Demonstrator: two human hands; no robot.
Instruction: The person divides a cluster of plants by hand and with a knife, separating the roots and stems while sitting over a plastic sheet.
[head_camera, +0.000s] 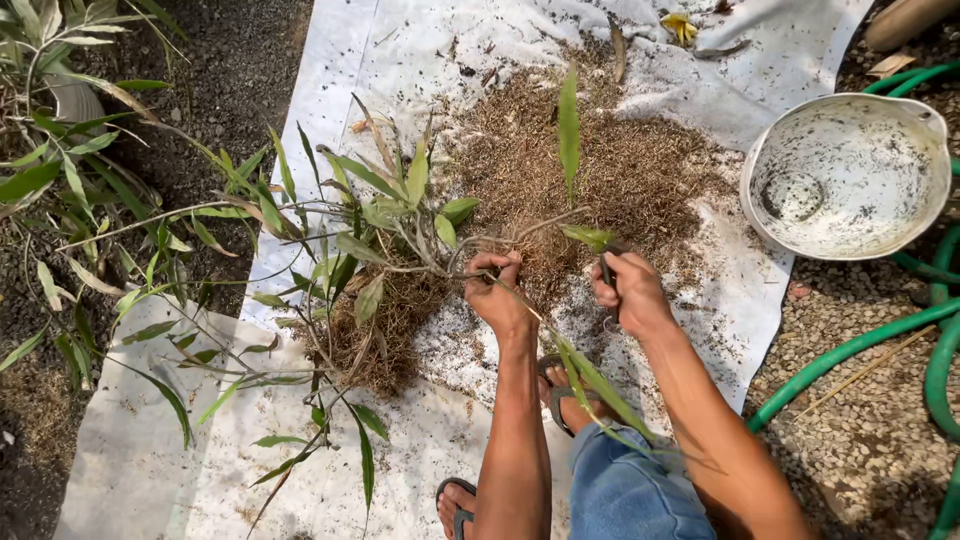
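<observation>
Gripping a clump of thin plant stems (440, 262), left hand (497, 292) closed in a fist around the woody bases, probably to keep the tangle steady and lifted off the white sheet (420, 60). Right hand (628, 290) also curled shut, wrapped around what looks like the dark handle of a small tool (606, 272); blade or tip hidden behind the fingers, so kind of tool not certain. One long green leaf (568, 130) standing upright just beyond the right hand, stalk running down toward the gap between both fists. Leafy tops fanning out to the left of the left hand, with a matted brown root mass (385, 330) hanging just below and beside that wrist. Spread beyond both hands, a heap of dry brown fibre (620, 170), likely laid on the sheet to keep it off the gravel. Well to the right of the right hand, a pale round basin (850, 175) tilted on the stones, green hose (870, 340) curving under it. Sandalled feet (560, 395) planted near the forearms.
</observation>
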